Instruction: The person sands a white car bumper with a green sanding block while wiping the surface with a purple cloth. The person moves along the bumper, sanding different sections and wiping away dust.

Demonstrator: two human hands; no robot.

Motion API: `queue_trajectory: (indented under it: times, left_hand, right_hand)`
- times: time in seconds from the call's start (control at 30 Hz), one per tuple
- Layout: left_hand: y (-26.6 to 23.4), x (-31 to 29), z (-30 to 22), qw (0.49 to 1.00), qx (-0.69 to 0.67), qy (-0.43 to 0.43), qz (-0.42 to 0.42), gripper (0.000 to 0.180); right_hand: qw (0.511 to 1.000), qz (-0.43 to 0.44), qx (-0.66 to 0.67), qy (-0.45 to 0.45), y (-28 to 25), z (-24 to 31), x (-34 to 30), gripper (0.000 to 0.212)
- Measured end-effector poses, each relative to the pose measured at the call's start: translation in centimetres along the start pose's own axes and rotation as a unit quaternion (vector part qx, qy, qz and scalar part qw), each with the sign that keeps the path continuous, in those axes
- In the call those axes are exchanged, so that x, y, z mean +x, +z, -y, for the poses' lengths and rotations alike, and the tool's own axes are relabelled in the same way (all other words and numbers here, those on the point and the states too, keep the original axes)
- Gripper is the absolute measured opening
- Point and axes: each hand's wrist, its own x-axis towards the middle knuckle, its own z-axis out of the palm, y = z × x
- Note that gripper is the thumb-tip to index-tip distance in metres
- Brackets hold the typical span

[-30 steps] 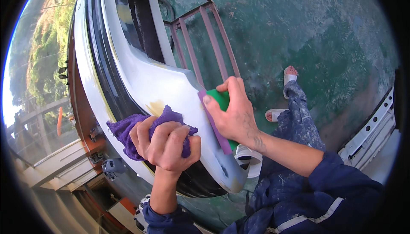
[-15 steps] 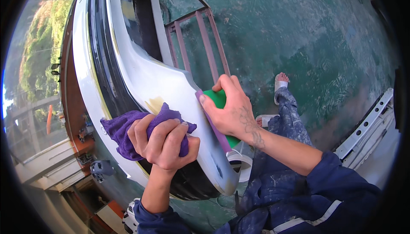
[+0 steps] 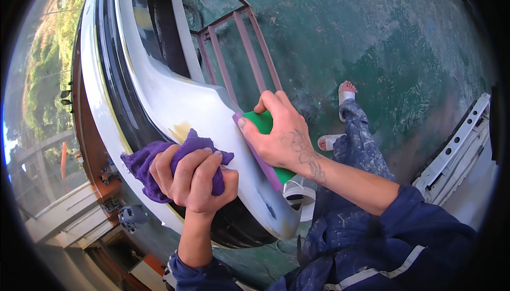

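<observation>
A white car bumper (image 3: 191,100) with a black inset strip curves down through the middle of the view. My right hand (image 3: 284,137) grips a green sanding block (image 3: 260,122) with a purple layer (image 3: 259,158) on its face. That purple face lies against the bumper's right-hand edge, my thumb on its upper end. My left hand (image 3: 194,179) is closed around a crumpled purple cloth (image 3: 146,166), over the bumper's black part. A yellowish patch (image 3: 181,129) marks the white surface just above the cloth. Greyish worn areas show along the bumper's lower right edge.
A reddish-brown metal stand (image 3: 244,46) reaches out beyond the bumper. Under its near end sits a white bucket (image 3: 307,206), partly hidden. My feet stand on the green floor (image 3: 404,52) to the right. A white perforated part (image 3: 457,142) lies at the far right.
The bumper and stand appear slightly further left as the view shifts. Both hands appear a little further left too, keeping their holds; the block remains against the bumper's edge.
</observation>
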Motion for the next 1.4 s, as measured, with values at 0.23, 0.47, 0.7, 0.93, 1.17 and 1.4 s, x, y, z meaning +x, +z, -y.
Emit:
queue_trajectory:
  times: [0.23, 0.47, 0.7, 0.93, 1.17, 1.4]
  left_hand:
    - [0.5, 0.4, -0.1, 1.000, -0.009, 0.012, -0.010, 0.028]
    - [0.1, 0.0, 0.0, 1.000, 0.004, 0.007, -0.010, 0.027]
    - [-0.1, 0.1, -0.3, 1.000, 0.007, 0.004, 0.000, 0.029]
    - [0.1, 0.0, -0.2, 1.000, 0.004, 0.003, 0.007, 0.029]
    - [-0.4, -0.3, 0.0, 1.000, 0.001, 0.001, 0.000, 0.030]
    - [-1.1, 0.0, -0.5, 0.999, 0.026, 0.003, 0.043, 0.018]
  right_hand:
    - [1.000, -0.018, -0.002, 0.000, 0.2, 0.2, 0.6, 0.037]
    - [1.000, -0.009, 0.005, 0.008, -0.2, 0.9, 0.7, 0.035]
    - [1.000, -0.018, 0.001, -0.024, -0.1, 0.0, 0.4, 0.037]
    - [1.000, 0.000, 0.016, 0.003, -0.3, -0.2, 0.5, 0.040]
    - [0.984, 0.000, 0.179, -0.008, -1.6, -6.3, 1.6, 0.050]
    - [0.931, -0.010, 0.194, -0.309, 2.3, -10.6, -5.8, 0.067]
